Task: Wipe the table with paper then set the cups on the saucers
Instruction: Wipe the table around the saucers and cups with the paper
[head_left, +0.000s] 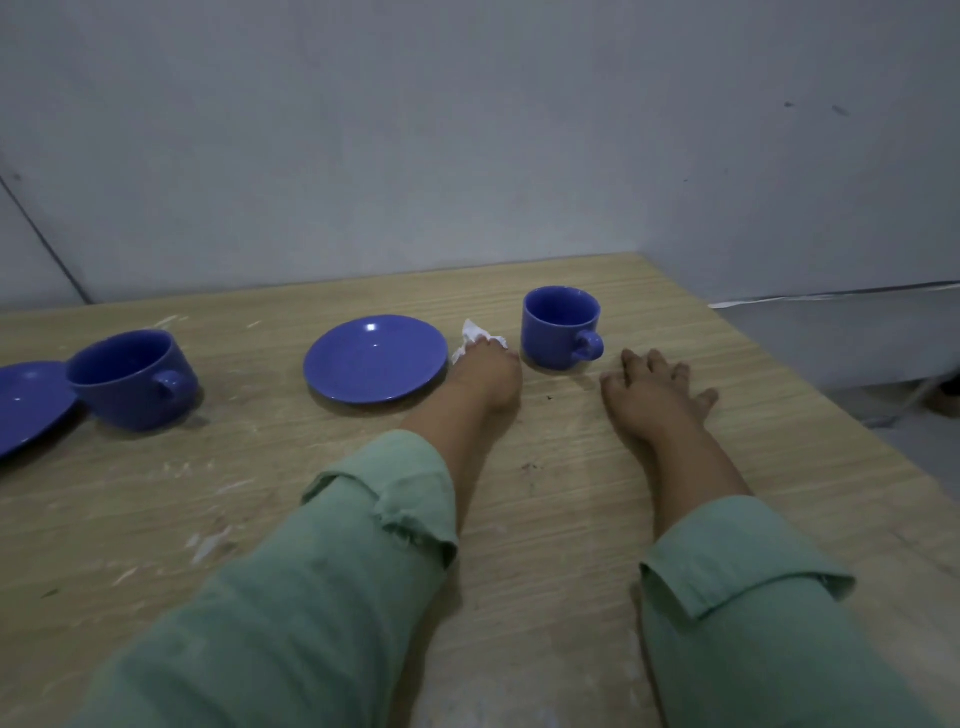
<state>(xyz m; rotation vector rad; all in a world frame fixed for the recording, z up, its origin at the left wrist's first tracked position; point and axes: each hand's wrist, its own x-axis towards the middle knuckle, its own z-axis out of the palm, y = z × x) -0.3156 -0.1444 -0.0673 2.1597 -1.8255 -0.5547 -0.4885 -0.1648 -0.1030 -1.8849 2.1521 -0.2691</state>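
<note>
My left hand (485, 376) presses a crumpled white paper (472, 335) onto the wooden table (545, 519), between a blue saucer (375, 358) and a blue cup (561, 328). That cup stands upright on the table with its handle toward the right. My right hand (657, 395) lies flat on the table with fingers spread, just right of the cup and holding nothing. At the left, a second blue cup (132, 379) stands beside a second blue saucer (28, 402) that is cut off by the frame edge.
A grey wall (467, 145) runs along the table's far edge. The table's right edge slants down toward the front right, with floor beyond it. White scuffs mark the wood at the front left.
</note>
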